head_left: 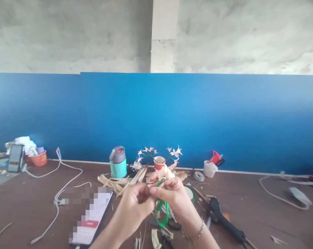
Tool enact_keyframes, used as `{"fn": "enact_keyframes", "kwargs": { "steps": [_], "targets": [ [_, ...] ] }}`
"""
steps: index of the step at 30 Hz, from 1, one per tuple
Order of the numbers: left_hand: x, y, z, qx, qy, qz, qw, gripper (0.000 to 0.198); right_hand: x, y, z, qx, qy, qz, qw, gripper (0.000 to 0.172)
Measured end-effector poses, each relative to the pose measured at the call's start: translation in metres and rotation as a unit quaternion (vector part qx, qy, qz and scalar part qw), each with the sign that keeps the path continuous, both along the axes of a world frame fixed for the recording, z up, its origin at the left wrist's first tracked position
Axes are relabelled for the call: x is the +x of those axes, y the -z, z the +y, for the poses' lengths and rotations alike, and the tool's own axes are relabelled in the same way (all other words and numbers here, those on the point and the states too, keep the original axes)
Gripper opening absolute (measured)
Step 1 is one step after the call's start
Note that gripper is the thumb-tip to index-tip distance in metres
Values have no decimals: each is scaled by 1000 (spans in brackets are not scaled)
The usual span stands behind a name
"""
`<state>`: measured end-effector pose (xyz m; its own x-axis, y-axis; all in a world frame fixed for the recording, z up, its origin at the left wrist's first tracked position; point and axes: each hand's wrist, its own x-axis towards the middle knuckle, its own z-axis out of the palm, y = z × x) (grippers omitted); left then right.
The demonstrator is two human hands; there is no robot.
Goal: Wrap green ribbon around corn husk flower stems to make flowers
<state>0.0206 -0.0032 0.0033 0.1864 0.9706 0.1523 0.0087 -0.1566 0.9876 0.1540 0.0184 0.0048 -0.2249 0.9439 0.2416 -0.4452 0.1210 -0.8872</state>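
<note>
Both hands meet over the middle of the table. My right hand, with a bracelet at its wrist, is closed on the base of a pale artificial flower. My left hand is pinched right beside it, fingertips touching the green wrapping at the stem. A loop of green floral tape hangs below the fingers. What lies between the left fingertips is mostly hidden; it looks like the stem or the tape. Dried husks lie behind the hands, and a tape roll is partly hidden by my right hand.
A paper cup holds finished-looking flower sprays. Around it stand a teal flask, a white cup with tools and a white tape roll. A hot glue gun lies right; a phone and a white cable lie left.
</note>
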Motion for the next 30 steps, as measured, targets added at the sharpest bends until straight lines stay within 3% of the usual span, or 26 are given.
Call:
{"fn": "enact_keyframes", "kwargs": {
  "steps": [3,6,10,15,17,19,21,24,28,30],
  "targets": [
    [3,7,1,143,-144,98,974,16,-5,1,0,14,60,-41,997,18],
    [5,11,2,221,-190,104,951,12,-8,4,1,20,111,-75,991,25],
    [2,3,0,161,-120,45,979,13,-6,5,2,23,121,-98,988,28],
    [-3,-6,-1,-26,47,-9,998,25,8,-1,2,8,-66,-61,996,16],
    [-4,-6,0,-76,87,-40,993,22,12,-1,3,0,-104,-34,994,11],
    [-3,-4,1,-89,102,-45,990,21,13,0,4,-5,-101,-11,995,10],
    [-2,-3,2,-65,79,-17,995,22,10,2,5,-9,-72,0,997,15],
    [1,0,3,6,-4,57,998,20,3,3,5,2,-19,-11,1000,19],
    [4,6,2,146,-117,151,971,16,-4,4,3,36,71,-81,994,28],
    [4,7,2,182,-124,159,962,18,-4,2,2,45,94,-97,990,30]
  ]
}}
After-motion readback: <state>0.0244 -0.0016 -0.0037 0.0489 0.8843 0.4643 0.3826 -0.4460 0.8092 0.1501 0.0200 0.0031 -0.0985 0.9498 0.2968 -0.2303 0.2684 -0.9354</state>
